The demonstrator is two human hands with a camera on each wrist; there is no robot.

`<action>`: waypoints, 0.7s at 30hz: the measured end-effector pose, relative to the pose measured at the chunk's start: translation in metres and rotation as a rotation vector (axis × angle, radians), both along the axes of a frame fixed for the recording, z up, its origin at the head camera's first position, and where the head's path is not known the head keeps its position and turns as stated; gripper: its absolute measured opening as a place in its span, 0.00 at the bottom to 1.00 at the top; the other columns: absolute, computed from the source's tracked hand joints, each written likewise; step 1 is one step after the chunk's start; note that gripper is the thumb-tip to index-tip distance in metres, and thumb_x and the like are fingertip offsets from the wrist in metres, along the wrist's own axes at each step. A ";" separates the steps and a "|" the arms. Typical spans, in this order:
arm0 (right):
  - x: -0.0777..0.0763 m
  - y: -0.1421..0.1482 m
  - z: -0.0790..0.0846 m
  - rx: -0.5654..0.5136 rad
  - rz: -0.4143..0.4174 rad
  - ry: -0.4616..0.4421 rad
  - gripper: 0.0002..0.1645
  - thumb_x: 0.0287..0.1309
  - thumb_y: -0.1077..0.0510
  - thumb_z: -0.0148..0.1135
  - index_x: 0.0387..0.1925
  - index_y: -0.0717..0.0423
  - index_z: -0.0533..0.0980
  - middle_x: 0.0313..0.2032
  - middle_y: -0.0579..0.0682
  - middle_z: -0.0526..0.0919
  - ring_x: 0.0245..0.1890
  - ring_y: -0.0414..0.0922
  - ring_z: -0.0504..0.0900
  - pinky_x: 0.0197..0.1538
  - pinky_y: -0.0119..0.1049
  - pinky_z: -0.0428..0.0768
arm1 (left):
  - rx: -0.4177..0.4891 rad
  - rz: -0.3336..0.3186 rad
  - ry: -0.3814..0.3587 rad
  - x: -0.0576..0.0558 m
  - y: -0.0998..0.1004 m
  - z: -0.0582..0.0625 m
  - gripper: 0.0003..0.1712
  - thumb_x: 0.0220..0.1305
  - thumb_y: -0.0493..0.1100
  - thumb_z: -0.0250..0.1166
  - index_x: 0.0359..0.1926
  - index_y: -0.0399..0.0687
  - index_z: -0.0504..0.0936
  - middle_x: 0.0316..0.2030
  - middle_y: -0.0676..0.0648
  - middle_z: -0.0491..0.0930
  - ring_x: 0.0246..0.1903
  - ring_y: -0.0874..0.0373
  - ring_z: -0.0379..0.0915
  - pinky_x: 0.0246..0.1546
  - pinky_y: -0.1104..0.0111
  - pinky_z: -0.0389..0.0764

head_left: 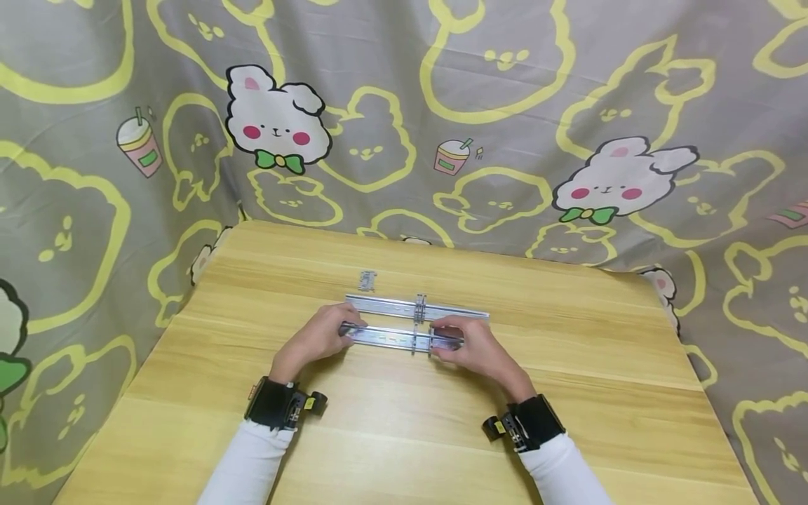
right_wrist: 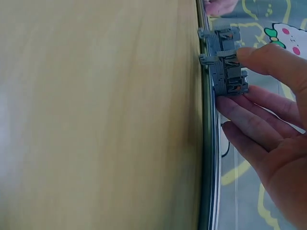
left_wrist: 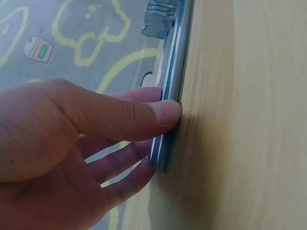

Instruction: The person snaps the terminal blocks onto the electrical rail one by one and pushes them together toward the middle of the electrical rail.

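Near the middle of the table, my left hand (head_left: 318,331) pinches the left end of the nearer metal DIN rail (head_left: 381,338). In the left wrist view the thumb lies over the edge of the rail (left_wrist: 173,67), fingers behind it. My right hand (head_left: 476,342) pinches a thin grey terminal block (right_wrist: 230,79) on that rail, right of its middle. Another grey terminal block (head_left: 414,340) stands on the rail just left of it, with a small gap. Whether the held block is fully seated on the rail, I cannot tell.
Behind lies a second DIN rail (head_left: 385,305), roughly parallel, with several grey terminal blocks (head_left: 420,308) grouped on it. Further back a loose grey terminal block (head_left: 367,280) lies flat on the wooden table (head_left: 404,435). A patterned curtain (head_left: 391,203) hangs around the table's back and sides.
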State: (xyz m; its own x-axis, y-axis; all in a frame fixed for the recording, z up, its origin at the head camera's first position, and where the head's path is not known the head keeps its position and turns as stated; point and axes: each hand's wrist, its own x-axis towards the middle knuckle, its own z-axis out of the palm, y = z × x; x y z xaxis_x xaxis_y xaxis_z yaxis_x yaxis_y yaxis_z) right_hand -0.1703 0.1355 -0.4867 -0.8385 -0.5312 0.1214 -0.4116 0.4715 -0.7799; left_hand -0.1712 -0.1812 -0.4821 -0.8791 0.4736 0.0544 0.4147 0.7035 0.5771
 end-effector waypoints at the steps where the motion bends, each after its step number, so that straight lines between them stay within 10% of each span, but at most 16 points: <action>1: 0.000 -0.002 0.000 -0.005 0.003 -0.001 0.27 0.47 0.63 0.74 0.51 0.68 0.79 0.49 0.61 0.84 0.48 0.52 0.84 0.51 0.46 0.83 | -0.002 0.001 0.002 0.000 0.000 0.000 0.21 0.47 0.27 0.73 0.46 0.39 0.87 0.41 0.45 0.82 0.43 0.50 0.78 0.48 0.57 0.82; 21: 0.001 -0.010 0.000 0.012 -0.021 -0.025 0.29 0.51 0.60 0.73 0.54 0.66 0.78 0.52 0.59 0.83 0.51 0.52 0.82 0.54 0.48 0.81 | -0.002 0.000 0.017 0.002 0.000 0.000 0.22 0.45 0.27 0.73 0.45 0.39 0.87 0.41 0.45 0.82 0.42 0.50 0.78 0.49 0.57 0.82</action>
